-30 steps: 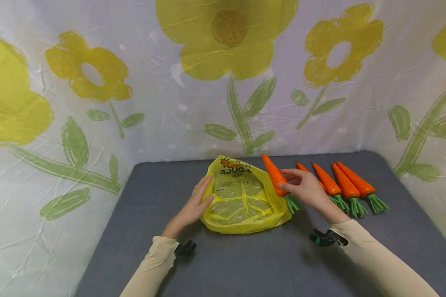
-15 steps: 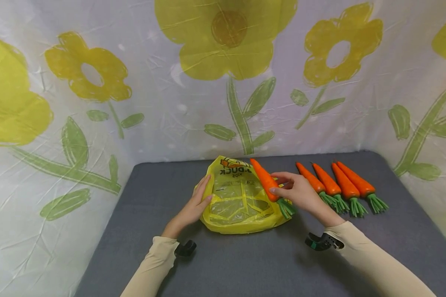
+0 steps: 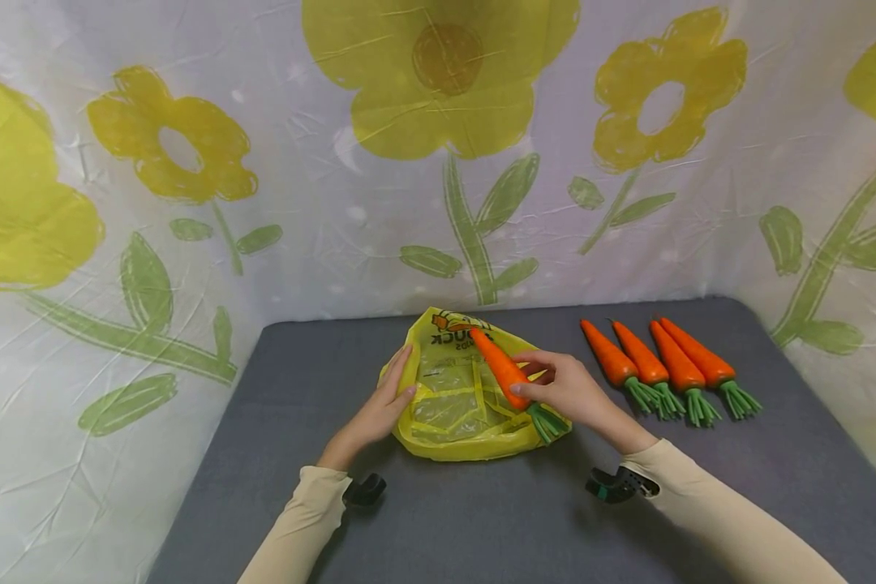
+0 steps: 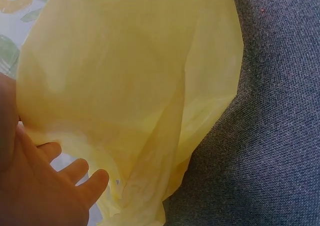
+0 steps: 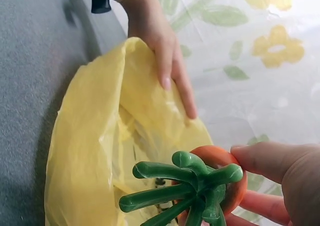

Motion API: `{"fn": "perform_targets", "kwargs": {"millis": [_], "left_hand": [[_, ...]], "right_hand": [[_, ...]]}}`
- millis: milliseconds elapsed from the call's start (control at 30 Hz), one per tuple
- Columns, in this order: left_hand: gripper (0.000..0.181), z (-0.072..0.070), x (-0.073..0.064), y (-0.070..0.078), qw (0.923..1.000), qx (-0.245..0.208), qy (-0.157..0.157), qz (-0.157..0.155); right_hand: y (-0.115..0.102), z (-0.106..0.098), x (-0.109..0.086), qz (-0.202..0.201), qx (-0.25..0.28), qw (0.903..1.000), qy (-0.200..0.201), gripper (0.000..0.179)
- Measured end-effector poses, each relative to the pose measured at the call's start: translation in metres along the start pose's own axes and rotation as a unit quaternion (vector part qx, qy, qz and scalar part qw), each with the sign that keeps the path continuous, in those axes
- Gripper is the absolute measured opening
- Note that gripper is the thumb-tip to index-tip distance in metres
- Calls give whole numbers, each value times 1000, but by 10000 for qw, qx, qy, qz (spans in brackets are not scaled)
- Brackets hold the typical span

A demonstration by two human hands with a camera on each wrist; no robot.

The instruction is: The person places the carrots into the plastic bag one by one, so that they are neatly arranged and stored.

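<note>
A yellow plastic bag (image 3: 445, 450) with a duck print lies with its mouth towards me, see-through inside. My left hand (image 3: 376, 410) holds its left side, the rim between thumb and fingers; in the left wrist view the bag (image 4: 130, 60) hides part of this hand (image 4: 45, 191). My right hand (image 3: 565, 391) pinches a toy carrot (image 3: 498, 365) between thumb and fingers, near its green top. The carrot is tilted over the bag's mouth, its tip pointing inward. From the right wrist its green stalks (image 5: 200, 186) face the camera, hiding most of the orange body.
Several more toy carrots (image 3: 675, 357) lie side by side to the right of the bag, tips pointing away. The grey table (image 3: 482, 519) ends at the back against a hanging cloth (image 3: 321, 203) printed with yellow flowers.
My right hand has carried the carrot leftward and lower, from the bag's right edge to over its mouth. The left hand and the bag have stayed nearly still.
</note>
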State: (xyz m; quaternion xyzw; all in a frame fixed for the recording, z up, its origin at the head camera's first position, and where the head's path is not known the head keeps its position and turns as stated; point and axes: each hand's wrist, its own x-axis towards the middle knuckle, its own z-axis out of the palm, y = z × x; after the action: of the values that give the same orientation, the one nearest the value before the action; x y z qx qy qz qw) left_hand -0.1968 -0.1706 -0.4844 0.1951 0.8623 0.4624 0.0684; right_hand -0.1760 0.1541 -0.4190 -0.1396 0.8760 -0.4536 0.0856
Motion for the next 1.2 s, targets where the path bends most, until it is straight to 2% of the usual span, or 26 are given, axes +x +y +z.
{"fn": "perform_targets", "kwargs": {"millis": [433,767,1200], "left_hand": [[67,0,-1,2,9999,17,-97,-132],[68,0,-2,4,9999,46,-60,-98],[68,0,0,4,9999,51,-114,-40]], "right_hand": [[-5,13,7,-47,83,9999,-141,48],[-5,18,13,-140,118,9997,-171,48],[-7,26,26,271,465,9983,-243,49]]}}
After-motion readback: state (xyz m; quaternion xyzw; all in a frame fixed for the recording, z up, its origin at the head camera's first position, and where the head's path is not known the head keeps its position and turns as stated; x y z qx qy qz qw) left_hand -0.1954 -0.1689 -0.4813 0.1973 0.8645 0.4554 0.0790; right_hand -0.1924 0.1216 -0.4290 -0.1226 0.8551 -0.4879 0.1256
